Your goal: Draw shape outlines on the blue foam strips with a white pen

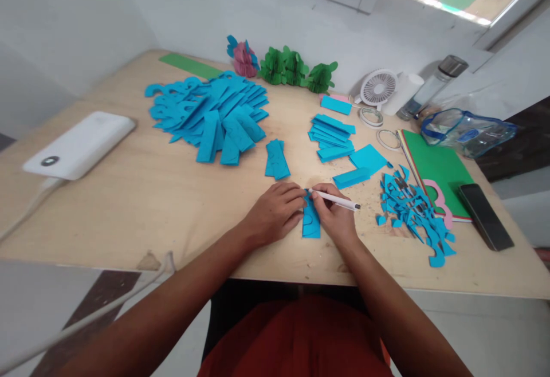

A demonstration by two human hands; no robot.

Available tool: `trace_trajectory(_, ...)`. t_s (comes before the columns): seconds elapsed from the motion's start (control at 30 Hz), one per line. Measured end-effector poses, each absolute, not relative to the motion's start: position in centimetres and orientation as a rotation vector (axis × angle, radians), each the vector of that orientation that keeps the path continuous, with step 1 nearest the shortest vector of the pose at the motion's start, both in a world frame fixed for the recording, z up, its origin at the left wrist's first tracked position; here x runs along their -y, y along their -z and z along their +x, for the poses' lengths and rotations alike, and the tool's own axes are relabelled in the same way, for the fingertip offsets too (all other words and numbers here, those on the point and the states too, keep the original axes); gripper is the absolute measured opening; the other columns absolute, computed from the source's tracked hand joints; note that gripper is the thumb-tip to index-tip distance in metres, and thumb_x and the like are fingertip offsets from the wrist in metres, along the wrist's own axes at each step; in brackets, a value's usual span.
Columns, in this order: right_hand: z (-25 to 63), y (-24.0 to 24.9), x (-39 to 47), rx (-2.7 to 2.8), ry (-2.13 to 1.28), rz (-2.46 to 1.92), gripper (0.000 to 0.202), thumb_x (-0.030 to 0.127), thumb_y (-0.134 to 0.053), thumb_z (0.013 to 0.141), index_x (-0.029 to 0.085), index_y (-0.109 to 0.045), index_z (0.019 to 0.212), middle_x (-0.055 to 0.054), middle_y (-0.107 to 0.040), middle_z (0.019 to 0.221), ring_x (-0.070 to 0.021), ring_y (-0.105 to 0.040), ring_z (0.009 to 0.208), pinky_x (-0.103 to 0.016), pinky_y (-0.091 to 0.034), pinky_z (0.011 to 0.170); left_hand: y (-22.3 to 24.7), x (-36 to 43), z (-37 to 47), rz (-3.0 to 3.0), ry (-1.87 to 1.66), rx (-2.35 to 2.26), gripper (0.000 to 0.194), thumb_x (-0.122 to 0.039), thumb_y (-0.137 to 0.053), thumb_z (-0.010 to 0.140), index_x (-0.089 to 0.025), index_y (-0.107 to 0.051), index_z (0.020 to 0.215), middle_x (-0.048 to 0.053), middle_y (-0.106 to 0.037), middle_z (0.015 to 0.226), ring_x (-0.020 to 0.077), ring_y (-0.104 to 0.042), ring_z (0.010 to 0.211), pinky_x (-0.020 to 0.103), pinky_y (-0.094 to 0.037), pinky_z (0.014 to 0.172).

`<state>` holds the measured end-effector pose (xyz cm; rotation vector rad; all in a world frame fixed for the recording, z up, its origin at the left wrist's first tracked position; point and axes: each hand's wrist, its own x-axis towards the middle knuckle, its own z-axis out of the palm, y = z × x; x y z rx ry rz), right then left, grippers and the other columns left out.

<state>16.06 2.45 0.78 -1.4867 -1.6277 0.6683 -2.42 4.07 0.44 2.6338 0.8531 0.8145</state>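
Note:
In front of me on the table is a folded blue paper strip (pixel 311 223) with dark curved lines drawn on it. My left hand (pixel 277 211) lies along its left edge, fingers close together and bent, holding the paper down. A white pen (pixel 337 200) with a dark end is pinched in my right hand (pixel 337 216), its tip at the top of the strip. Just beyond my left hand lie a couple of folded blue strips (pixel 277 160), marked with lines. Further left spreads a large heap of cut and folded blue paper (pixel 215 108).
Blue scraps (pixel 412 205) lie right of my hands, near a green paper pad (pixel 438 165) and a phone (pixel 486 216). Blank blue strips (pixel 330 130), a small fan (pixel 378 89) and a bottle (pixel 432 87) stand behind. A cabled white power bank (pixel 81 143) lies left; green paper shapes (pixel 283 66) line the wall.

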Motion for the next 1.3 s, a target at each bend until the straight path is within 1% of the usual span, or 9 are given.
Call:
trace_trajectory(0.13, 16.04, -0.76, -2.44, 1.627, -0.674, -1.485, 0.016, 0.036, -0.056, 0.089, 0.024, -0.067, 0.089, -0.002, -0.071, 0.079, -0.0195, -0.068, 0.080, -0.029, -0.053, 0.070, -0.41, -4.04, -2.41, 2.639, -0.828, -0.849, 0.016, -0.016, -0.050, 0.090, -0.016, -0.063, 0.098, 0.012, -0.067, 0.113, 0.0250, -0.059, 0.110, 0.048, -0.045, 0.103)
trace_trajectory(0.3, 16.07, -0.81, -2.47, 1.639, -0.662, -1.479, 0.015, 0.035, -0.056, 0.089, 0.024, -0.067, 0.088, -0.002, -0.072, 0.081, -0.0190, -0.068, 0.079, -0.028, -0.053, 0.069, -0.39, -4.04, -2.36, 2.643, -0.842, -0.846, 0.017, -0.017, -0.047, 0.091, -0.017, -0.063, 0.097, 0.012, -0.067, 0.112, 0.0248, -0.059, 0.110, 0.048, -0.045, 0.103)
trace_trajectory(0.47, 16.09, -0.76, -2.47, 1.631, -0.667, -1.486, 0.016, 0.035, -0.056, 0.089, 0.024, -0.067, 0.089, -0.003, -0.072, 0.082, -0.0193, -0.068, 0.082, -0.028, -0.053, 0.068, -0.42, -4.06, -2.38, 2.648, -0.853, -0.844, 0.017, -0.016, -0.048, 0.091, -0.017, -0.063, 0.097, 0.012, -0.067, 0.112, 0.0251, -0.059, 0.110, 0.048, -0.046, 0.102)
trace_trajectory(0.67, 16.10, -0.75, -2.47, 1.631, -0.669, -1.480, 0.015, 0.035, -0.057, 0.089, 0.024, -0.067, 0.089, -0.002, -0.072, 0.082, -0.0182, -0.067, 0.077, -0.028, -0.052, 0.069, -0.56, -4.01, -2.38, 2.654, -0.861, -0.852, 0.017, -0.017, -0.047, 0.091, -0.017, -0.063, 0.097, 0.012, -0.067, 0.112, 0.0247, -0.059, 0.111, 0.048, -0.046, 0.103)
trace_trajectory(0.93, 16.03, -0.96, -2.41, 1.634, -0.665, -1.472, 0.016, 0.034, -0.056, 0.089, 0.023, -0.068, 0.089, -0.003, -0.072, 0.082, -0.0189, -0.068, 0.081, -0.028, -0.053, 0.072, -0.44, -4.06, -2.36, 2.653, -0.844, -0.848, 0.017, -0.017, -0.047, 0.092, -0.016, -0.063, 0.097, 0.012, -0.067, 0.113, 0.0248, -0.058, 0.110, 0.048, -0.045, 0.104)
trace_trajectory(1.3, 16.12, -0.88, -2.48, 1.645, -0.654, -1.474, 0.015, 0.033, -0.057, 0.088, 0.023, -0.068, 0.089, -0.002, -0.072, 0.084, -0.0176, -0.067, 0.076, -0.027, -0.052, 0.069, -0.41, -4.10, -2.39, 2.644, -0.842, -0.841, 0.017, -0.018, -0.047, 0.092, -0.017, -0.063, 0.096, 0.012, -0.067, 0.112, 0.0246, -0.058, 0.109, 0.049, -0.044, 0.104)
